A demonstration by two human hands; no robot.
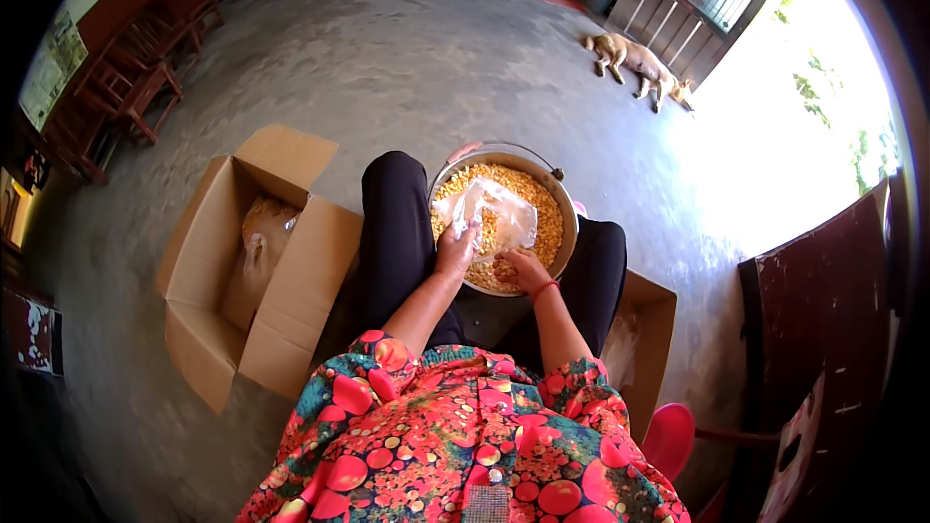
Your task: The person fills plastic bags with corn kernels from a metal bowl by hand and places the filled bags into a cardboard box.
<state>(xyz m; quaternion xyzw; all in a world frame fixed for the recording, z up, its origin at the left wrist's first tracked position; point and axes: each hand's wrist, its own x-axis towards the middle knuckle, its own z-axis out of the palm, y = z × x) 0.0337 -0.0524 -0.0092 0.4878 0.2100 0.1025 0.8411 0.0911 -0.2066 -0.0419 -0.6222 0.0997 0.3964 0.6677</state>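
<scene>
Holding a clear bag (513,217) over the bucket (531,157)

Pinching the bag's near left edge with the left hand (456,252), the closer one. With the right hand (526,270) over corn (552,221) at the bucket's near rim, hard to tell if gripping. Bag just ahead of both hands, longest side to side. Left of the bucket, an open box (300,291).

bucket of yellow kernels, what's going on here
A person has a bucket of yellow kernels between their knees. Their left grip holds a clear bag over the kernels; the right grip is near the bag's lower edge, though whether it touches anything is unclear. An open box with plastic-wrapped contents stands beside the left leg.
</scene>
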